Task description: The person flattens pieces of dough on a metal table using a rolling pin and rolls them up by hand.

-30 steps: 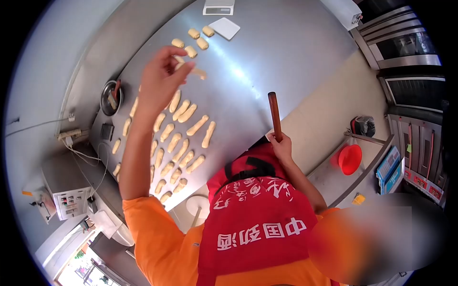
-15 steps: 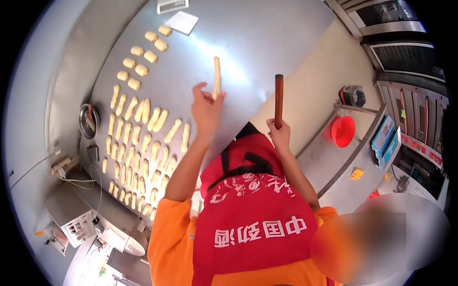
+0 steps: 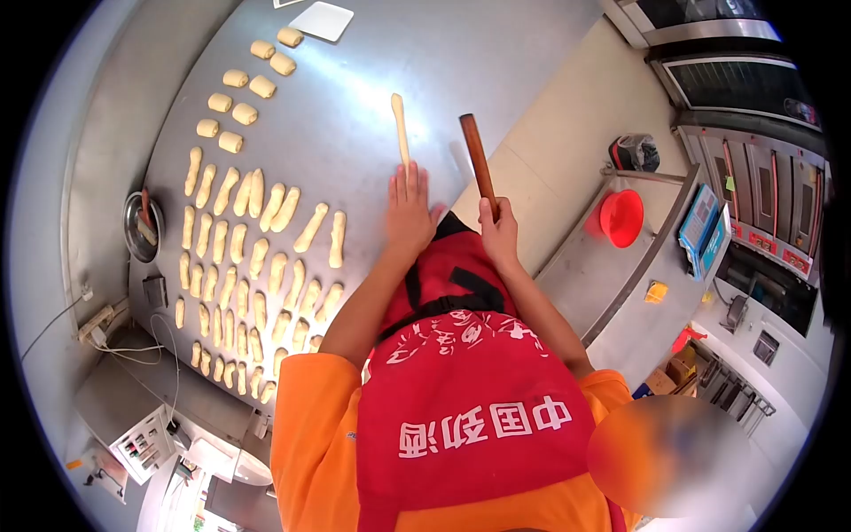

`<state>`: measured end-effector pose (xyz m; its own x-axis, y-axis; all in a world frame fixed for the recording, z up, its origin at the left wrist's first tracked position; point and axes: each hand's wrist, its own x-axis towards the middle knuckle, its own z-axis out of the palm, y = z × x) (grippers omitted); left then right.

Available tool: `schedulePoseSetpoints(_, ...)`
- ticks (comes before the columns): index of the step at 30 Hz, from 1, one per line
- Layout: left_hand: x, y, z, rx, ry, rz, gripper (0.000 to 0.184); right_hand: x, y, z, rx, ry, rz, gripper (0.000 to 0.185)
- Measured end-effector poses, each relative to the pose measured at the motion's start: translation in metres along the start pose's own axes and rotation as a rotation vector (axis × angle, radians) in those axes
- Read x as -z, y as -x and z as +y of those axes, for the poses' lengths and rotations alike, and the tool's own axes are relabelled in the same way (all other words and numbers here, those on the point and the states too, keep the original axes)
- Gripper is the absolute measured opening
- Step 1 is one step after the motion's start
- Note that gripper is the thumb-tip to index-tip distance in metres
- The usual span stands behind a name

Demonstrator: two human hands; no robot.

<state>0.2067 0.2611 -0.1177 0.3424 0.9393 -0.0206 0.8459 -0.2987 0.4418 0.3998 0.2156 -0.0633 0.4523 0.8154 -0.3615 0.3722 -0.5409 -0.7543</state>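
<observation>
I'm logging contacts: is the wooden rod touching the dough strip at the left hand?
Apart. The head view shows bare tabletop between the dough strip and the wooden rod in the right hand.

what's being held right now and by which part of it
The right hand grips the wooden rolling pin by its near end. The left hand grips nothing; its fingers lie over the dough strip's near end.

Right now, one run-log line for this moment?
left hand: fingers over near end of dough strip | right hand: gripping wooden rod | metal table: dough pieces in rows
</observation>
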Motion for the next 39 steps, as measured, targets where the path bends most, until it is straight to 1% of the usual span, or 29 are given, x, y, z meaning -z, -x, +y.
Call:
schedulePoseSetpoints(1, -0.001, 0.0, 0.001, 0.018, 0.045, 0.037, 0.086, -0.003, -0.006, -0.008, 0.008, 0.007, 0.033, 0.028)
schedulePoseSetpoints(3, -0.001, 0.003, 0.004, 0.038, 0.138, 0.104, 0.082, -0.01, -0.024, -0.019, 0.342, 0.269, 0.117, 0.026)
schedulePoseSetpoints(4, 0.018, -0.002, 0.005, 0.009, 0.187, 0.223, 0.079, -0.012, -0.03, -0.025, 0.497, 0.404, 0.155, 0.027)
schedulePoseSetpoints(6, 0.06, -0.01, -0.009, -0.04, 0.279, 0.451, 0.073, -0.021, -0.049, -0.046, 0.739, 0.507, 0.115, 0.03)
schedulePoseSetpoints(7, 0.07, -0.011, -0.022, -0.005, 0.189, 0.387, 0.073, -0.027, -0.055, -0.055, 0.855, 0.559, 0.086, 0.032)
schedulePoseSetpoints(9, 0.081, -0.019, -0.049, 0.067, 0.011, 0.271, 0.071, -0.047, -0.065, -0.067, 0.906, 0.544, 0.051, 0.031)
schedulePoseSetpoints(10, 0.075, -0.022, -0.058, 0.067, -0.026, 0.253, 0.072, -0.056, -0.074, -0.072, 0.936, 0.536, 0.035, 0.031)
schedulePoseSetpoints(13, 0.062, -0.042, -0.081, 0.057, -0.114, 0.197, 0.073, -0.082, -0.105, -0.07, 0.91, 0.485, 0.024, 0.041)
schedulePoseSetpoints(14, 0.058, -0.054, -0.088, 0.051, -0.123, 0.183, 0.074, -0.088, -0.117, -0.069, 0.838, 0.532, 0.044, 0.055)
schedulePoseSetpoints(15, 0.056, -0.071, -0.093, 0.046, -0.127, 0.17, 0.075, -0.093, -0.134, -0.076, 0.84, 0.544, 0.092, 0.058)
schedulePoseSetpoints(17, 0.058, -0.127, -0.111, 0.023, -0.125, 0.243, 0.078, -0.106, -0.18, -0.101, 0.845, 0.571, 0.186, 0.065)
schedulePoseSetpoints(18, 0.06, -0.163, -0.121, 0.011, -0.123, 0.28, 0.08, -0.114, -0.21, -0.119, 0.886, 0.596, 0.232, 0.069)
schedulePoseSetpoints(19, 0.063, -0.197, -0.128, 0.033, -0.197, 0.294, 0.082, -0.121, -0.24, -0.14, 0.926, 0.618, 0.275, 0.073)
schedulePoseSetpoints(21, 0.079, -0.263, -0.145, 0.06, -0.288, 0.34, 0.085, -0.133, -0.293, -0.18, 1.012, 0.599, 0.368, 0.067)
schedulePoseSetpoints(23, 0.082, -0.31, -0.16, 0.064, -0.3, 0.407, 0.087, -0.142, -0.337, -0.211, 0.987, 0.538, 0.386, 0.066)
schedulePoseSetpoints(24, 0.081, -0.33, -0.169, 0.06, -0.303, 0.452, 0.088, -0.146, -0.352, -0.221, 0.975, 0.505, 0.407, 0.066)
schedulePoseSetpoints(25, 0.087, -0.342, -0.171, 0.049, -0.304, 0.495, 0.089, -0.149, -0.361, -0.216, 1.05, 0.434, 0.38, 0.063)
schedulePoseSetpoints(26, 0.093, -0.351, -0.17, 0.027, -0.393, 0.564, 0.084, -0.148, -0.367, -0.21, 1.125, 0.366, 0.363, 0.06)
schedulePoseSetpoints(27, 0.099, -0.355, -0.168, 0.018, -0.297, 0.54, 0.082, -0.146, -0.379, -0.207, 1.211, 0.3, 0.353, 0.057)
schedulePoseSetpoints(28, 0.103, -0.347, -0.167, 0.013, -0.197, 0.514, 0.079, -0.134, -0.36, -0.204, 1.199, 0.31, 0.194, 0.047)
schedulePoseSetpoints(29, 0.105, -0.335, -0.164, 0.015, -0.098, 0.48, 0.076, -0.128, -0.339, -0.192, 1.129, 0.32, 0.019, 0.045)
schedulePoseSetpoints(30, 0.107, -0.328, -0.162, -0.047, -0.167, 0.42, 0.073, -0.124, -0.322, -0.183, 1.061, 0.377, -0.158, 0.049)
schedulePoseSetpoints(31, 0.107, -0.32, -0.162, -0.105, -0.241, 0.362, 0.07, -0.127, -0.316, -0.172, 1.239, 0.417, 0.013, 0.047)
schedulePoseSetpoints(32, 0.105, -0.311, -0.162, -0.152, -0.312, 0.289, 0.068, -0.127, -0.319, -0.17, 1.211, 0.495, 0.018, 0.044)
schedulePoseSetpoints(33, 0.1, -0.308, -0.166, -0.169, -0.325, 0.321, 0.067, -0.126, -0.32, -0.172, 1.182, 0.573, 0.019, 0.041)
schedulePoseSetpoints(35, 0.096, -0.313, -0.174, -0.212, -0.357, 0.39, 0.065, -0.124, -0.321, -0.194, 1.029, 0.574, -0.12, 0.036)
schedulePoseSetpoints(36, 0.1, -0.304, -0.168, -0.198, -0.313, 0.396, 0.062, -0.121, -0.314, -0.196, 0.933, 0.576, -0.195, 0.034)
schedulePoseSetpoints(38, 0.108, -0.28, -0.155, -0.174, -0.221, 0.4, 0.057, -0.115, -0.286, -0.175, 0.895, 0.533, -0.215, 0.035)
schedulePoseSetpoints(39, 0.107, -0.25, -0.137, -0.056, -0.129, 0.245, 0.058, -0.112, -0.271, -0.162, 0.884, 0.511, -0.215, 0.037)
